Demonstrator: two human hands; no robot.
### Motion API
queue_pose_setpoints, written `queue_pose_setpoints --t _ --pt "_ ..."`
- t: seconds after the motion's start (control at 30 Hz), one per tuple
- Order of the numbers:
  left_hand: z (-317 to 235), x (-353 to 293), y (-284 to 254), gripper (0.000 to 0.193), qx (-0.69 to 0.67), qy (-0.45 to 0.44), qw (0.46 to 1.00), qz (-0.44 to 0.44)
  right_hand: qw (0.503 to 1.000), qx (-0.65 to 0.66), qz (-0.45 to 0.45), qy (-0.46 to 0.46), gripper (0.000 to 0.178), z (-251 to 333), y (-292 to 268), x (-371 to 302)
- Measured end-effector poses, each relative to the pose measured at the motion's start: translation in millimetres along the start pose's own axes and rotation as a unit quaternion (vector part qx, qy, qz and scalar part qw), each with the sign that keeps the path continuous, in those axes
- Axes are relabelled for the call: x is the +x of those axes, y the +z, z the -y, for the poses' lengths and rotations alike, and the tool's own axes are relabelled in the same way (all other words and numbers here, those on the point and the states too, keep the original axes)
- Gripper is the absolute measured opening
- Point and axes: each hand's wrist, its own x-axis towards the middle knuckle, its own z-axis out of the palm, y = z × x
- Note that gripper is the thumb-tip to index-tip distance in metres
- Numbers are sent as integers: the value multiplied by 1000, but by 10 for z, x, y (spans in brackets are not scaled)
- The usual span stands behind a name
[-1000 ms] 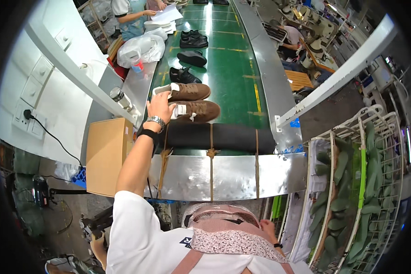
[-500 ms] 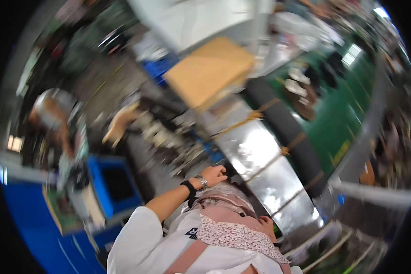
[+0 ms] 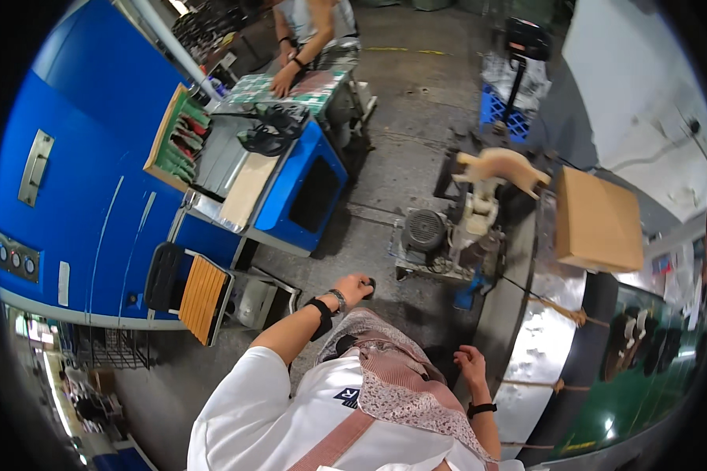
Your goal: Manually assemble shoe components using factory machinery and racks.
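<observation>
My left hand hangs in front of the patterned apron, its fingers curled round a small black object that is mostly hidden, its kind unclear. A metal watch and a black band circle that wrist. On the right, my right hand is loosely bent with fingers apart and nothing visible in it, close to the shiny metal edge of the conveyor. Another black band is on the right wrist.
Ahead stands a machine with a motor and a curved tan part. A cardboard box rests at right; shoes lie on the green belt. At left are a slatted chair, a blue machine and a co-worker at a bench.
My view has swung left, bringing the blue machine and chair closer to view. My right hand has come away from the apron's side and now shows fully. The left stays before the apron.
</observation>
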Motion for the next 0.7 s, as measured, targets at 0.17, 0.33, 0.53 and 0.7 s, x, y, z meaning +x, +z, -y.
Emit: queue_pose_setpoints --t 0.17,0.33,0.53,0.7 --pt "946 658 -1416 52 -30 -12 970 -242 978 -136 58 -145 28 1311 1161 935" --pt "1700 1786 -3068 64 -129 -13 897 -424 959 -154 97 -216 36 2680 2901 2141" --pt "2122 2789 -3867 92 -178 -187 790 -556 909 -240 144 -307 60 4510 4940 3035" --pt "1871 3014 -4433 93 -203 -175 717 -643 845 -305 70 -434 73 5426 6219 3776"
